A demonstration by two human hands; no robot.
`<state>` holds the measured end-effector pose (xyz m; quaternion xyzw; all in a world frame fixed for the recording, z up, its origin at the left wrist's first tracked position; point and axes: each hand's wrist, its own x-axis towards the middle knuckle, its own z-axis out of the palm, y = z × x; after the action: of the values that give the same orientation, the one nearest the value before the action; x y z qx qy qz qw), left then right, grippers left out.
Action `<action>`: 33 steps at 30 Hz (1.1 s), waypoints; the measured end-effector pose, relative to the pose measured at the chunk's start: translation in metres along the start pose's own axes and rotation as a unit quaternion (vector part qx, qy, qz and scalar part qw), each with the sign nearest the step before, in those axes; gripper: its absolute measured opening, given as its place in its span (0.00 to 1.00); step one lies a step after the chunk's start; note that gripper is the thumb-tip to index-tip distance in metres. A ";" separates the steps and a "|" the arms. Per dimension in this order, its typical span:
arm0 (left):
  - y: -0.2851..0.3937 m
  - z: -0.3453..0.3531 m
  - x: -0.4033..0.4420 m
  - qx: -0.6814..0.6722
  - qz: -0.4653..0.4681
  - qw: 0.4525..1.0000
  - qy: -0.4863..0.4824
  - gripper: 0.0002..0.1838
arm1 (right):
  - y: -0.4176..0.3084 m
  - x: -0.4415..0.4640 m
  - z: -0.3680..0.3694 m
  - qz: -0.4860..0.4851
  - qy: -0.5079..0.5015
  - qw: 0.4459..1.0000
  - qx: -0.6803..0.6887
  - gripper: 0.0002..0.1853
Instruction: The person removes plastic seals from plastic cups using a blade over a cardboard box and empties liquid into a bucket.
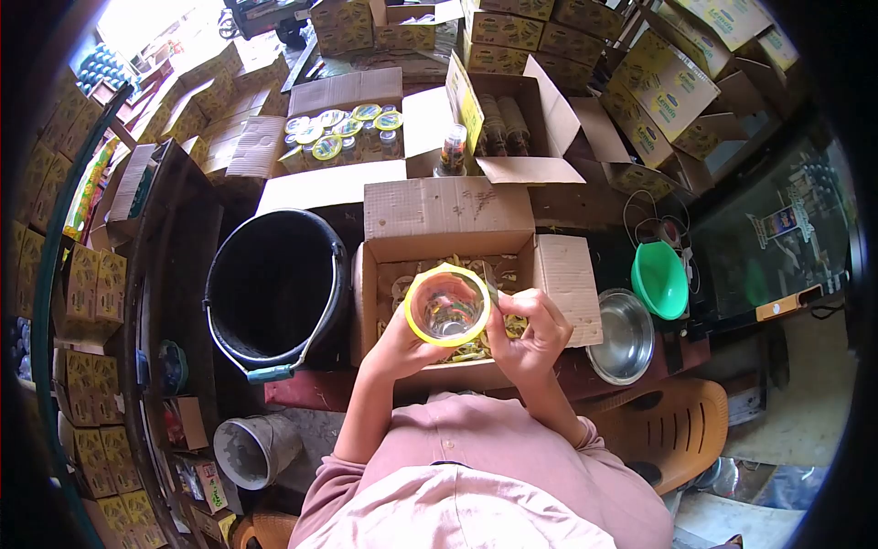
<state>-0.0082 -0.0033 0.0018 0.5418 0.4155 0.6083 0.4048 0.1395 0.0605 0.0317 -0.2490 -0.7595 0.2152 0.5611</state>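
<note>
A clear plastic cup [449, 306] with a yellow rim is held over an open cardboard box, its round top facing me. My left hand [399, 344] wraps around the cup's left side and underside. At the rim's right edge, my right hand [530, 340] has its thumb and forefinger pinched together, the thumb against the cup; what lies between them is too small to tell. Red and dark printing shows through the cup wall. Below, the cardboard box [448, 209] contains many small yellow-green scraps, partly hidden by my hands and the cup.
A black bucket [274, 288] stands left of the box. To the right are a metal bowl [622, 339] and a green bowl [660, 280]. Behind, one carton [347, 91] holds yellow-lidded cups, another carton [549, 105] holds stacked cups, and a single cup stack [452, 151] stands between them.
</note>
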 end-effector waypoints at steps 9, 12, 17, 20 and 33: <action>-0.001 0.004 0.003 -0.061 -0.006 0.998 0.008 0.37 | 0.000 0.000 0.000 -0.005 -0.002 1.000 0.007 0.10; -0.003 0.007 0.005 -0.018 -0.005 0.999 0.039 0.37 | 0.000 -0.002 0.001 -0.009 0.003 1.000 -0.002 0.11; -0.004 0.009 0.005 0.006 0.010 1.000 0.022 0.35 | 0.001 0.000 0.001 -0.019 0.003 1.000 -0.019 0.10; -0.005 0.007 0.004 -0.002 0.006 1.000 0.014 0.35 | 0.003 0.001 0.000 -0.010 -0.003 1.000 0.000 0.10; -0.022 0.005 0.004 -0.051 0.080 0.995 0.008 0.41 | 0.004 -0.001 -0.002 0.005 -0.002 1.000 0.000 0.10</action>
<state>-0.0023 0.0080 -0.0168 0.5472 0.3427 0.6634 0.3782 0.1426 0.0628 0.0291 -0.2524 -0.7592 0.2183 0.5588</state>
